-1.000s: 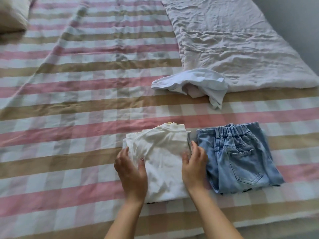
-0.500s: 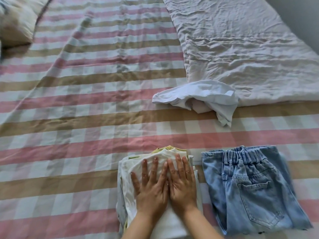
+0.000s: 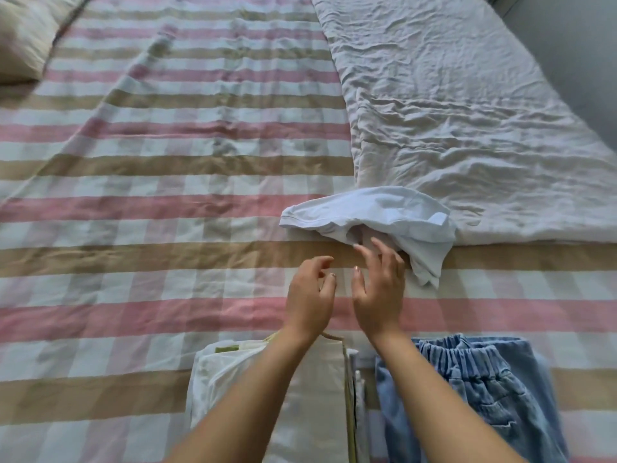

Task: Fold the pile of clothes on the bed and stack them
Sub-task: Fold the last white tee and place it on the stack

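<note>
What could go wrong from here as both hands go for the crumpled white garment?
1. The forearms pass over the folded white stack and the folded jeans; lowering them might skew the neat edges.
2. The crumpled white garment lies bunched against the edge of the grey quilt. The left hand and right hand, both empty, may catch a random fold, so it could come up twisted or drag the quilt.

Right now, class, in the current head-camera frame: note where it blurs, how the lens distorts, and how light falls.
Head view: the left hand and right hand are motion-blurred, fingertips worst; head view: bands on the striped sheet bend toward the edges, a wide-angle effect; head view: light is soft, without glare, with a faint shadow under the crumpled white shirt.
</note>
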Tool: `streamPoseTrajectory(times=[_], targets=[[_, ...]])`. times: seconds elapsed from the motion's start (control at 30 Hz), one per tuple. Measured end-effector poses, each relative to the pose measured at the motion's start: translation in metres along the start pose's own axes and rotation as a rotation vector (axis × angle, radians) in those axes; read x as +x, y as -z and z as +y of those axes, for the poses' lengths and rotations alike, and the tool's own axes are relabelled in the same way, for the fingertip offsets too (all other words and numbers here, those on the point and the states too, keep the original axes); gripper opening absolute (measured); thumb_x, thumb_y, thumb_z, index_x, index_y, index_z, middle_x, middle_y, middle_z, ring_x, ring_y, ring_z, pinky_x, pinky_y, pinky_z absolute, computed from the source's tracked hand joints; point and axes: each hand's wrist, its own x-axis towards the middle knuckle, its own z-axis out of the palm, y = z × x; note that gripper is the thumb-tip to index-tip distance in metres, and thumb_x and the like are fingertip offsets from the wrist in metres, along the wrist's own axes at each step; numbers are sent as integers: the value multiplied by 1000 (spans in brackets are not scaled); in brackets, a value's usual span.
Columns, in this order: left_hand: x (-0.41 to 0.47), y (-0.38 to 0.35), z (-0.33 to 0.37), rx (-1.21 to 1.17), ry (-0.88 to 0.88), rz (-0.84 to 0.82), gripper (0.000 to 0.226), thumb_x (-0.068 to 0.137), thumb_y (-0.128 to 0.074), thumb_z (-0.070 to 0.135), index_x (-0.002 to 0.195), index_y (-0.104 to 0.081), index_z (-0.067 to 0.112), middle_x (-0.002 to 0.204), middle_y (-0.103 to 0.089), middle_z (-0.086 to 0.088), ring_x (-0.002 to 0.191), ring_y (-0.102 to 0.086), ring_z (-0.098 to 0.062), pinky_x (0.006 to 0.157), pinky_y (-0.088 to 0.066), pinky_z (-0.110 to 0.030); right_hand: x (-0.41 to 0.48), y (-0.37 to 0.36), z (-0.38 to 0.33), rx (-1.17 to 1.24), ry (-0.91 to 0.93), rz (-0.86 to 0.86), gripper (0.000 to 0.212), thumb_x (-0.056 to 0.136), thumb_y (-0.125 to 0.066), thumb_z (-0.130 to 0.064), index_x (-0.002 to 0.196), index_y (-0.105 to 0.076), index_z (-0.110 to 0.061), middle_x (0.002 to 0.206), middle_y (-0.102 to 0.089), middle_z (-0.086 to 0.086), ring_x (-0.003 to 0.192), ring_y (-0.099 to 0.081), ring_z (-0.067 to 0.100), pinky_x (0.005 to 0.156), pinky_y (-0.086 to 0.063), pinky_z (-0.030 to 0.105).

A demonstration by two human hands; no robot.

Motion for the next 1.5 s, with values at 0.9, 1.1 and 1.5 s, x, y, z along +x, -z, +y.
streamPoseTrajectory(times=[0.9, 1.1, 1.5], targets=[[-31, 173, 99, -270, -155, 529, 41, 78, -70, 8, 98, -36, 18, 85, -49, 3, 71, -50, -9, 68, -42, -27, 90, 173, -213, 824, 183, -469, 31, 86, -59, -1, 72, -70, -27, 65, -68, -11, 62, -61, 0, 62, -47, 12], [-78, 342, 116, -207, -191, 227, 83, 59, -61, 19, 137, -34, 17, 142, -34, -2, 128, -34, -19, 99, -33, -18, 48, 213, -351, 802, 252, -581, 21, 86, -61, -7, 74, -67, -23, 60, -63, -15, 57, -56, -4, 56, -44, 9], [-170, 553, 55, -184, -237, -333, 37, 79, -71, 13, 110, -60, 30, 118, -62, 10, 114, -54, -4, 90, -47, -20, -74, 187, -529, 902, 152, -534, 30, 86, -57, -5, 66, -70, -24, 60, -64, -12, 56, -57, -1, 54, -45, 12]])
